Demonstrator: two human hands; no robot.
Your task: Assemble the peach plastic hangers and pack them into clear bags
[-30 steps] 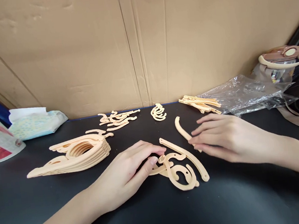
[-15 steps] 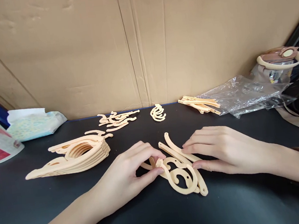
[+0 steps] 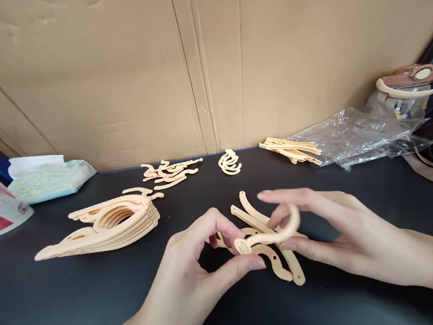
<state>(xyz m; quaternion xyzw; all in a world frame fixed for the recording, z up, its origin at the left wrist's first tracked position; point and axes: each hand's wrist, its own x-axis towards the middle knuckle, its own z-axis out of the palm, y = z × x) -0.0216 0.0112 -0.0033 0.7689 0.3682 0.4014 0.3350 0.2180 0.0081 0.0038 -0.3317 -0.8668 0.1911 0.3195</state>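
A beige hook, shaped like a clothes hanger's hook, is raised a little above the table. My left hand pinches its flat base end between thumb and fingers. At the curved end, my right hand has its thumb and a finger around the hook, while its index finger sticks out. Beneath the hands lie loose beige hanger parts: a curved piece, a long straight bar and a curved arm. The hands partly cover these parts.
Folded beige hangers are stacked at the left. Along the back lie piles of curved pieces, small hooks and straight bars. A clear plastic bag, a bottle and a tissue pack stand near the sides.
The hook has been lifted off the loose parts and turned so its curve points right. My right hand has moved from the bars onto the hook's curved end.
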